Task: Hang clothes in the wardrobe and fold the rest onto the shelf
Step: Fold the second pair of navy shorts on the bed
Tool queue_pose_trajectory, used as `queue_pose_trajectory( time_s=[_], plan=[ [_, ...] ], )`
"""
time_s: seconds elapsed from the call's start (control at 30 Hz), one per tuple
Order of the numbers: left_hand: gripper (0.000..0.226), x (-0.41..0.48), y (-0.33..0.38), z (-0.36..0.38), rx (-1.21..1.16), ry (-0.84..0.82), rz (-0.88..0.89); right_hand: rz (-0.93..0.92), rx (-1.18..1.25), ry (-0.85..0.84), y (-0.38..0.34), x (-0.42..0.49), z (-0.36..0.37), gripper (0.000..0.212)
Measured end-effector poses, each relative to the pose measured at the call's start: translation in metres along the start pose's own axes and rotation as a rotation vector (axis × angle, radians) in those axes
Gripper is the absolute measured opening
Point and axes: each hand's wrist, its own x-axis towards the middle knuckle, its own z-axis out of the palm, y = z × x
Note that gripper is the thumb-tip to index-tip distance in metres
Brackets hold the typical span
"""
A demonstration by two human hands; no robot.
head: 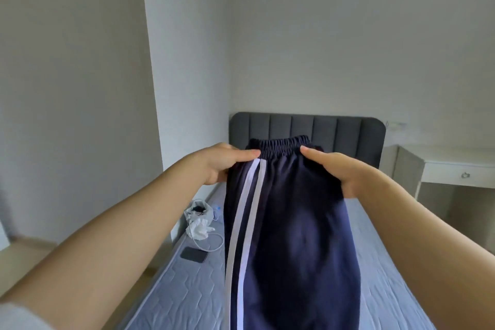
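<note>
Above the mattress (187, 289), we hold a pair of dark blue trousers (289, 236) up in the air by the waist. Our left hand (222, 162) pinches the left side of the elastic waistband (278, 146), thumb in front and the other fingers behind the cloth. Our right hand (337, 171) pinches the right side the same way. The trousers hang with their long axis running top to bottom: the waistband points up toward the grey headboard (348, 128), and the legs drop straight down out of view at the bottom edge. Two white stripes (246, 217) run lengthwise down the left side of the cloth.

Near the left edge of the mattress lie a crumpled white bag (199, 218), a white cable (211, 242) and a dark phone (194, 254), all close together. A white desk (455, 166) with a drawer stands to the right of the headboard, against the wall.
</note>
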Motion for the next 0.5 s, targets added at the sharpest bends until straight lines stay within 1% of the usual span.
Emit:
queue_pose_trajectory(
  time_s=[0.07,0.13,0.27,0.33,0.4,0.5],
  plan=[
    [0.017,0.027,-0.011,0.003,0.15,0.116,-0.01,-0.051,-0.065,0.132,0.01,0.022,0.003,0.034],
    [0.021,0.054,-0.009,0.007,0.256,0.212,0.073,-0.161,-0.082,0.215,0.009,0.042,0.003,0.023],
    [0.026,0.079,0.027,0.011,0.223,0.367,0.324,-0.488,-0.069,0.408,-0.023,0.065,-0.007,0.011],
    [0.03,0.078,0.05,0.01,0.191,0.416,0.449,-0.627,-0.06,0.44,-0.044,0.062,-0.012,0.012],
    [0.031,0.071,0.071,0.007,0.177,0.443,0.556,-0.727,-0.032,0.425,-0.064,0.055,-0.017,0.012],
    [0.028,0.056,0.093,0.004,0.168,0.446,0.655,-0.84,0.03,0.391,-0.081,0.039,-0.02,0.012]
  ],
)
